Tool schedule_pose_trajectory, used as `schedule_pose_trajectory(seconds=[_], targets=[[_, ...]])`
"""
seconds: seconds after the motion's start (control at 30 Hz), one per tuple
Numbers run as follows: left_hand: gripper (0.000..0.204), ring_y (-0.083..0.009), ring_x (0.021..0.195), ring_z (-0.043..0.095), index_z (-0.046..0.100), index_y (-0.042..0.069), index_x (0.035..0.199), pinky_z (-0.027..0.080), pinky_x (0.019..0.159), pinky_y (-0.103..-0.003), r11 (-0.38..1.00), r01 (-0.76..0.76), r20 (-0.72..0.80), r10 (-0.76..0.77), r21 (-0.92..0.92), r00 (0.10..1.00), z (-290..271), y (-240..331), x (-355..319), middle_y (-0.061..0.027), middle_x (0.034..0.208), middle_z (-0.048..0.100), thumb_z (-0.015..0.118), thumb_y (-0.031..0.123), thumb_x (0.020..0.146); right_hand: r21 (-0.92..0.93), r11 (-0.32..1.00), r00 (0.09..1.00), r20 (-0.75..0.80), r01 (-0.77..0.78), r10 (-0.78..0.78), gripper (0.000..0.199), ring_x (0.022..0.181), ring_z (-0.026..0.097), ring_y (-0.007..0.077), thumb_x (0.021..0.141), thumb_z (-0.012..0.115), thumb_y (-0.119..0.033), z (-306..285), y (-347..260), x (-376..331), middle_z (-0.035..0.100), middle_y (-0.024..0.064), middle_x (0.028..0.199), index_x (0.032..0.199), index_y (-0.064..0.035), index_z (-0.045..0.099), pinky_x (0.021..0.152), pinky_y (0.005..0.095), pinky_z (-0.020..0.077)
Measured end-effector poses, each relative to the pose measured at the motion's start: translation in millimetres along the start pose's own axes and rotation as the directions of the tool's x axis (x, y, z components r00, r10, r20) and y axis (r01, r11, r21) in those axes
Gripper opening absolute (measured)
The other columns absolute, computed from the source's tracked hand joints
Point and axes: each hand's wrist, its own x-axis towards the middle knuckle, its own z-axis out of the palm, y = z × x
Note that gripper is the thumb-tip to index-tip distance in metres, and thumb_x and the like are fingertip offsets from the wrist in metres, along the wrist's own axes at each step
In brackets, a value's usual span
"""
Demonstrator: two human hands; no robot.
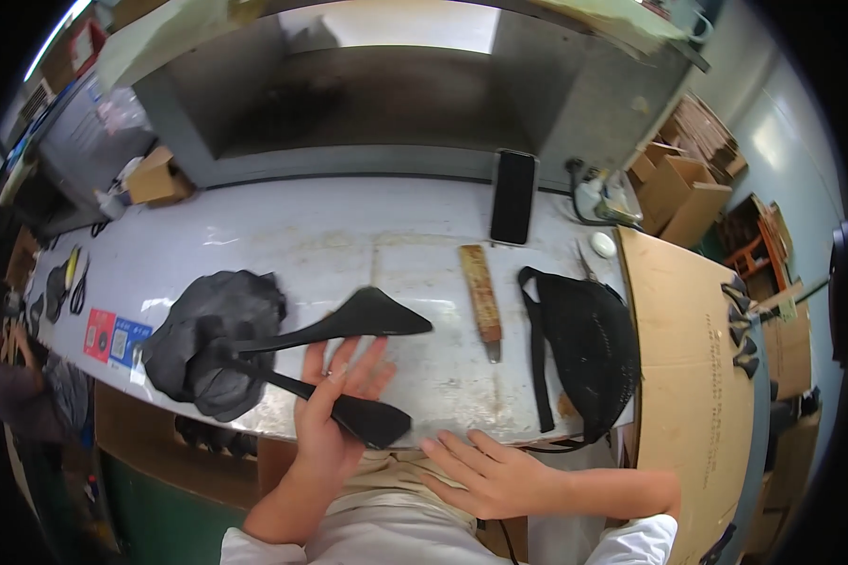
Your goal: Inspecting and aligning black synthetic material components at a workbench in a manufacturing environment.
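"What did the left hand [328, 428] have?"

"It held one of a pair of black wedge-ended pieces [372, 315], the lower one, where the thin stem widened into the wedge. The thumb lay along that stem, and the wedge stuck out to the right, past the palm."

"So was it clenched?"

"No, only partly closed. The thumb and the other fingers stood well apart, and the fingers reached up toward the upper wedge. At least one looked to be against its lower edge, but I couldn't tell how firmly."

"And where were the pieces?"

"Over the front of the white table [415, 217], left of its middle. Their stems ran left to a crumpled dark grey lump [240, 301]; I couldn't tell whether they were joined there."

"The right hand [485, 476]?"

"Empty. It was spread fairly flat with the back upward, fingers long and slightly parted, by the table's front edge. Whether the fingertips touched that edge, I couldn't tell."

"Anything near it?"

"A black pouch [589, 353] lay just beyond, to the right, and a worn, rusty-looking tool [481, 292] with a metal tip lay farther up, left of the pouch."
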Motion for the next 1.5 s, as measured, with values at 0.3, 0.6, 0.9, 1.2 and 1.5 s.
schedule_pose_trajectory(seconds=[0.3, 0.6, 0.9, 1.2, 1.5], targets=[[0.080, -0.0511, 0.132, 0.035, 0.047, 0.000, 0.137, 0.035, 0.105, -0.057, -0.459, -0.464, 0.483, -0.085, 0.758, 0.872, -20.9, 24.6, -21.8, -0.0283, 0.141, 0.041, 0.081, 0.016, 0.066, 0.067, 0.993, 0.906, -0.418, 0.101, -0.064, 0.020, 0.081, 0.065, 0.0200, 0.078, 0.066, -0.008, -39.5, -5.5, 51.4, 0.066, 0.0076, 0.093, 0.097, -0.0128, 0.069, 0.073, 0.0332, 0.0527], [0.023, -0.0319, 0.078, 0.056, 0.061, 0.007, 0.089, 0.043, 0.074, -0.042, -0.509, -0.410, 0.609, 0.319, 0.756, 0.726, -83.7, 94.5, -3.5, -0.0093, 0.085, 0.061, 0.074, 0.005, 0.070, 0.067, 0.996, 0.955, -0.296, 0.050, -0.028, 0.024, 0.087, 0.061, 0.0189, 0.074, 0.068, -0.007, -15.8, -5.8, 93.4, 0.065, 0.0064, 0.096, 0.098, -0.0080, 0.069, 0.078, 0.0331, 0.0517], [0.021, -0.0312, 0.094, 0.050, 0.061, 0.003, 0.084, 0.043, 0.081, -0.041, -0.474, -0.264, 0.499, 0.483, 0.840, 0.720, -124.7, 151.3, -6.3, -0.0101, 0.096, 0.055, 0.076, 0.001, 0.071, 0.130, 0.982, 0.954, -0.285, 0.137, -0.095, 0.026, 0.085, 0.060, 0.0199, 0.070, 0.067, -0.006, 5.4, -2.8, 127.1, 0.064, 0.0088, 0.096, 0.096, -0.0030, 0.068, 0.078, 0.0337, 0.0517], [0.022, -0.0350, 0.102, 0.049, 0.063, 0.005, 0.088, 0.036, 0.100, -0.055, -0.665, -0.205, 0.557, 0.373, 0.718, 0.742, -119.1, 137.5, 6.9, -0.0099, 0.103, 0.054, 0.077, 0.006, 0.071, 0.304, 0.952, 0.928, -0.345, -0.033, 0.143, 0.023, 0.083, 0.059, 0.0270, 0.076, 0.067, -0.005, 58.6, 34.6, 217.5, 0.060, 0.0121, 0.091, 0.098, 0.0020, 0.064, 0.073, 0.0370, 0.0463], [0.020, -0.0331, 0.100, 0.050, 0.058, 0.004, 0.083, 0.034, 0.103, -0.057, -0.535, -0.301, 0.540, 0.372, 0.790, 0.755, -127.8, 150.8, -5.0, -0.0092, 0.097, 0.053, 0.074, 0.002, 0.072, 0.289, 0.948, 0.925, -0.306, -0.133, 0.223, 0.020, 0.083, 0.054, 0.0272, 0.076, 0.064, -0.005, 108.2, 62.4, 270.2, 0.053, 0.0092, 0.085, 0.096, -0.0068, 0.065, 0.073, 0.0381, 0.0449]])
